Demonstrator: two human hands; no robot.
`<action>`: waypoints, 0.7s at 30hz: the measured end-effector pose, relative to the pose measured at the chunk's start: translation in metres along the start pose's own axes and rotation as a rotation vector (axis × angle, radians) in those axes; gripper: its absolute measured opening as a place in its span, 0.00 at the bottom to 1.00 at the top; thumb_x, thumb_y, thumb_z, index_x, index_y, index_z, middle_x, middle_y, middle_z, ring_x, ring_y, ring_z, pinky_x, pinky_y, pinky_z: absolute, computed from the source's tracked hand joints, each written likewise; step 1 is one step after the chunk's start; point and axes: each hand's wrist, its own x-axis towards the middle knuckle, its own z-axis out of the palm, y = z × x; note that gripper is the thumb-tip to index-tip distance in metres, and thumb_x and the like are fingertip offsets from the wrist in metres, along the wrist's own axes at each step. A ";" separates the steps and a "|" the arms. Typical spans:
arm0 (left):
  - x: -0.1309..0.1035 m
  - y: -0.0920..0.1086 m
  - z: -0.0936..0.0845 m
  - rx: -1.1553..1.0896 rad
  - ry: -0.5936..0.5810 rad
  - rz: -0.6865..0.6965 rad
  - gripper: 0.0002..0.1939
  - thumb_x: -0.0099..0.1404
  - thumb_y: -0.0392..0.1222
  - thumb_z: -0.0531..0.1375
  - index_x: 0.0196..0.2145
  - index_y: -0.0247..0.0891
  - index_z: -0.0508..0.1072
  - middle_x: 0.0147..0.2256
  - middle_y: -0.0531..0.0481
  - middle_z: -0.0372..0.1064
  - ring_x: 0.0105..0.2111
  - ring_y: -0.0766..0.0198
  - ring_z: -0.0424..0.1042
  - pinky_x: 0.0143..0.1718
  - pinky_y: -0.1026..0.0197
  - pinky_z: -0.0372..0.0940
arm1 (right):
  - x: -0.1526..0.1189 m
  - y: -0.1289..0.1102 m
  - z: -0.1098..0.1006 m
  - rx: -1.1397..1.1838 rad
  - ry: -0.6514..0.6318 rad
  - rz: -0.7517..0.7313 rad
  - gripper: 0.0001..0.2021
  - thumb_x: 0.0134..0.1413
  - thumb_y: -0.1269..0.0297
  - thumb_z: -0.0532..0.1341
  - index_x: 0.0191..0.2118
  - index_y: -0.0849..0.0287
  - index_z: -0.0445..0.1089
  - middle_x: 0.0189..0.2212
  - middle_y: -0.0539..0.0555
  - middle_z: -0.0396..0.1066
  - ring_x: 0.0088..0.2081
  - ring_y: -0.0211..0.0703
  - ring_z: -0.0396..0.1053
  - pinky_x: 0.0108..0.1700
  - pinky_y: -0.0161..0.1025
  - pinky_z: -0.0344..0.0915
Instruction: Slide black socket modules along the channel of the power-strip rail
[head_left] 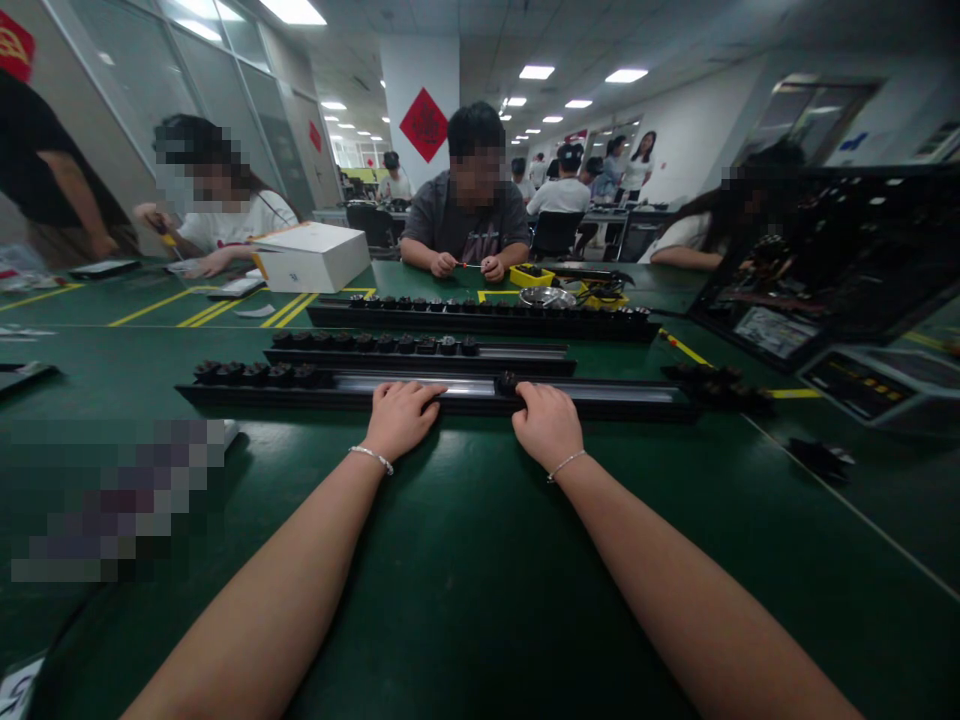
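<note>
A long black rail (465,386) with a shiny metal strip inside lies crosswise on the green table. My left hand (403,416) is closed over its near edge, left of the middle, with the fingers on top and the thumb at the front. My right hand (550,424) has its fingertips on a small round black module (508,382) that sits in the rail; the fingers partly hide it. At the rail's left end several similar black modules (256,373) stand in a row. Bare metal strip shows between my hands.
Behind lie a shorter rail (525,357) and a long rail (480,318), both with modules. Loose black pieces (720,388) and a large black case (832,270) stand right. A white box (311,257) is behind left. Across the table a person (472,200) handles a small tool.
</note>
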 end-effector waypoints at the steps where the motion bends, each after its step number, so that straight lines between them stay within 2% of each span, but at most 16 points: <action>1: 0.000 0.000 0.000 0.001 0.000 0.001 0.18 0.66 0.47 0.48 0.50 0.52 0.69 0.39 0.51 0.73 0.42 0.57 0.67 0.48 0.50 0.51 | 0.000 0.000 -0.001 0.007 0.002 -0.001 0.16 0.50 0.71 0.51 0.44 0.60 0.68 0.37 0.57 0.72 0.43 0.46 0.65 0.48 0.40 0.54; 14: 0.000 0.001 -0.001 -0.016 -0.019 -0.015 0.18 0.66 0.47 0.48 0.50 0.52 0.69 0.39 0.51 0.73 0.43 0.56 0.66 0.49 0.50 0.51 | 0.001 -0.001 -0.006 -0.004 -0.079 0.010 0.16 0.53 0.70 0.50 0.46 0.58 0.69 0.39 0.57 0.72 0.44 0.45 0.65 0.50 0.41 0.54; 21: 0.000 0.001 -0.001 -0.013 -0.016 -0.012 0.18 0.65 0.47 0.48 0.50 0.52 0.69 0.40 0.50 0.72 0.43 0.56 0.66 0.49 0.50 0.51 | 0.001 0.001 -0.003 -0.018 -0.046 0.012 0.16 0.52 0.71 0.51 0.44 0.58 0.69 0.37 0.56 0.72 0.42 0.45 0.65 0.48 0.40 0.54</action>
